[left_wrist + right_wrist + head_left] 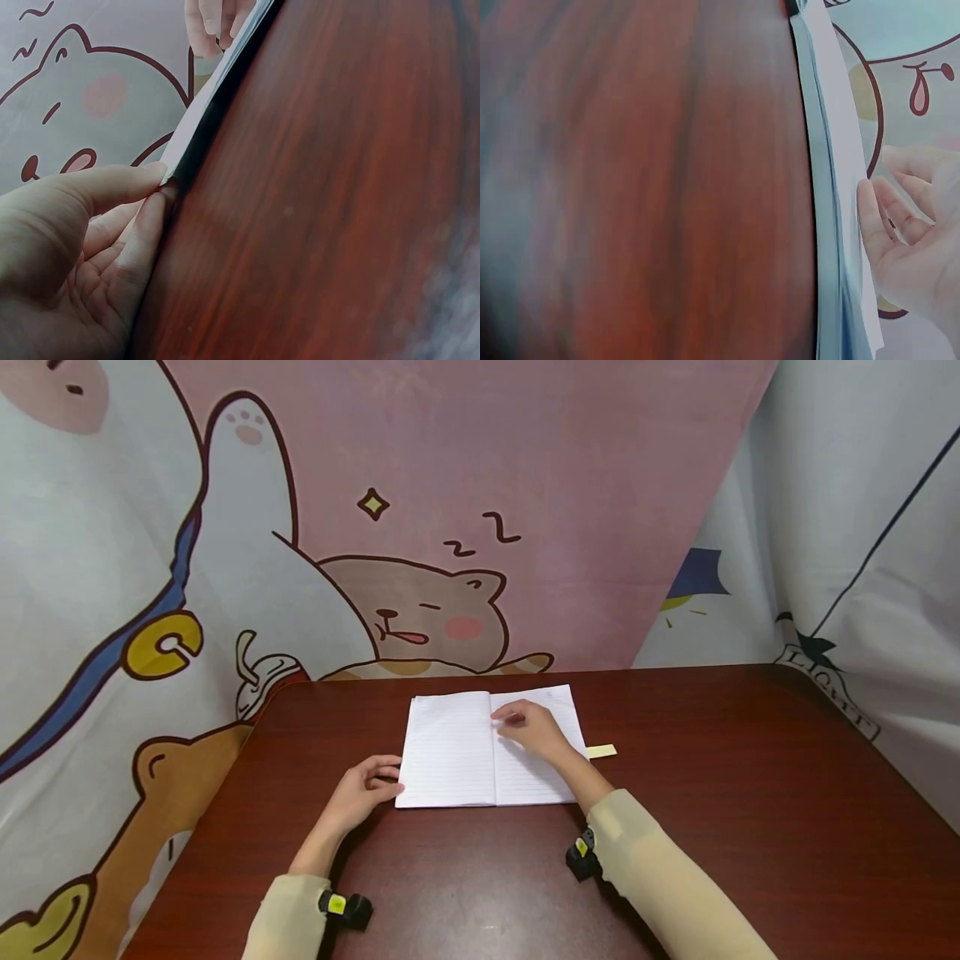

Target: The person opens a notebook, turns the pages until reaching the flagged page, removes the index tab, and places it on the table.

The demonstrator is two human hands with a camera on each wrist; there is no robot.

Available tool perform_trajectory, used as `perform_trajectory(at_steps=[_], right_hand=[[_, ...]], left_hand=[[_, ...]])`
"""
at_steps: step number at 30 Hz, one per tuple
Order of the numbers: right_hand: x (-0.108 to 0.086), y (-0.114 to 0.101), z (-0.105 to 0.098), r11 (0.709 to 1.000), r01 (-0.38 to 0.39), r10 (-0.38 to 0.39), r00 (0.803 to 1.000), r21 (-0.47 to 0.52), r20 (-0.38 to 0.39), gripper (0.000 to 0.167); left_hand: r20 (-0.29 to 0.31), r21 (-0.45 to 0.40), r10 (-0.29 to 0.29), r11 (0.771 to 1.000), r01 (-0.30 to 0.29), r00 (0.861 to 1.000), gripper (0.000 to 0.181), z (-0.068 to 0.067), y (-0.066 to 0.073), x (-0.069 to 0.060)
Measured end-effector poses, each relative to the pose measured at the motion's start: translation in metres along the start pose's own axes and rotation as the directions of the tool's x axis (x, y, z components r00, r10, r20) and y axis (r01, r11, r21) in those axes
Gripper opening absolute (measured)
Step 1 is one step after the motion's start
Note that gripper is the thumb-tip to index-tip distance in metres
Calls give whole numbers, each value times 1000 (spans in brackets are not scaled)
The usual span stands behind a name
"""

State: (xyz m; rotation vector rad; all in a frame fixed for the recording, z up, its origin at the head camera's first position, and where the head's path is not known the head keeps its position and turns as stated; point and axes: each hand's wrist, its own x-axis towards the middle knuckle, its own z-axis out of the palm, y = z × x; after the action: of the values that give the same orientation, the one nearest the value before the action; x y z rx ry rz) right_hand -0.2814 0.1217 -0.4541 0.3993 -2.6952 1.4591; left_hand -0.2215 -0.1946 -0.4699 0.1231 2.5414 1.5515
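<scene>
Notebook (446,752): spread wide, white pages ruled!
Left hand (362,793): pinching its edge!
Right hand (534,729): fingers (512,708) loosely apart, empty!

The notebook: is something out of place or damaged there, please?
Only a yellow strip stands out: it juts past the right edge of the notebook, breaking its outline, perhaps a page marker. No damage shows.
</scene>
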Motion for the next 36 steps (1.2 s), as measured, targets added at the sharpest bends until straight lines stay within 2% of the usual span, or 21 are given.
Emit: perform_trajectory(at_steps=[7, 15, 30, 33, 36], right_hand=[[0, 6, -14, 999, -45, 44, 999, -17, -12, 23], [1, 13, -29, 999, -40, 40, 999, 0, -36, 23], [1, 21, -47, 999, -29, 25, 995, -41, -96, 22], [1, 23, -50, 998, -30, 25, 994, -48, -105, 22], [0, 24, -52, 998, -51, 47, 993, -41, -110, 23]], left_hand=[[9, 5, 18, 1000, -18, 1000, 45, -1, 2, -2], [11, 11, 18, 1000, -18, 1000, 45, 0, -1, 0], [16, -18, 33, 999, -33, 999, 45, -1, 2, -1], [13, -22, 24, 999, -24, 1000, 44, -1, 9, -4], [20, -24, 20, 1000, -20, 1000, 43, -3, 22, -10]])
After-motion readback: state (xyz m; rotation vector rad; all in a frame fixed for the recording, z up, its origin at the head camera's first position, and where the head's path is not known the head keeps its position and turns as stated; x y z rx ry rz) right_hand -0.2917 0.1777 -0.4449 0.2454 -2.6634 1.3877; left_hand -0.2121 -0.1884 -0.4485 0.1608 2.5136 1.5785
